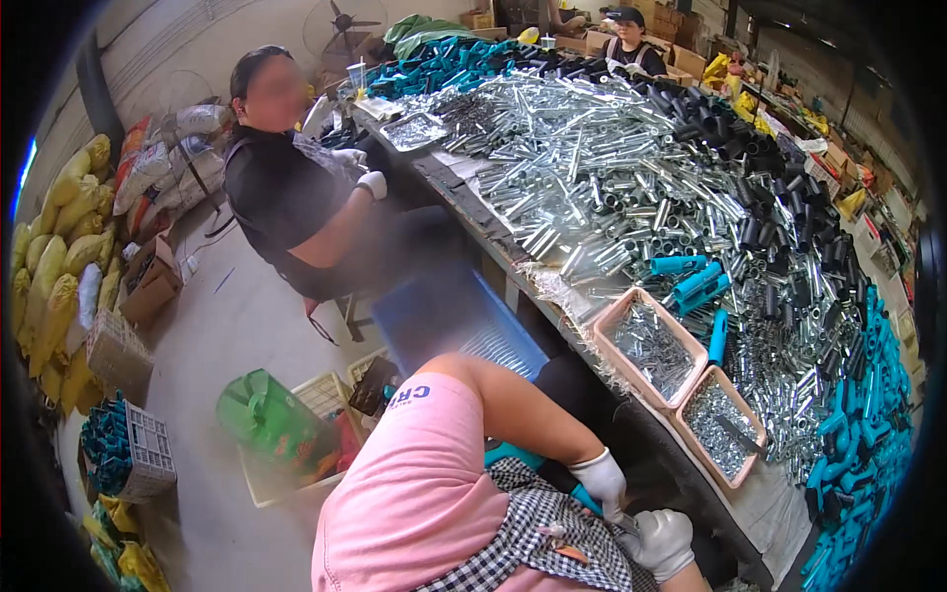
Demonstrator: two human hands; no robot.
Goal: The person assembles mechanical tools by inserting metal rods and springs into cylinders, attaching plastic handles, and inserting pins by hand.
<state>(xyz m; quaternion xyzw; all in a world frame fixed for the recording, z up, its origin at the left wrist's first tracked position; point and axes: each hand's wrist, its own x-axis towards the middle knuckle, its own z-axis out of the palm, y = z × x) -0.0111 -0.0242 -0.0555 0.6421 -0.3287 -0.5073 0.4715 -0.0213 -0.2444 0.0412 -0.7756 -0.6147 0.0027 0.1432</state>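
Note:
My left hand, in a white glove, reaches down over my lap with its fingers curled in. Close against it, my right hand, also white-gloved, is closed with the knuckles up. The two hands meet in front of my black-and-white checked apron. Whatever lies between the fingers is hidden by the gloves. A bit of teal plastic shows beside my left hand; I cannot tell whether it is held. Nearest on the table are two pink trays, one of small metal pins and one of small shiny parts.
A big heap of metal tubes covers the table, with black sleeves and teal handles along its right. A co-worker sits at the left edge; another person is behind. A blue crate and green bag are left.

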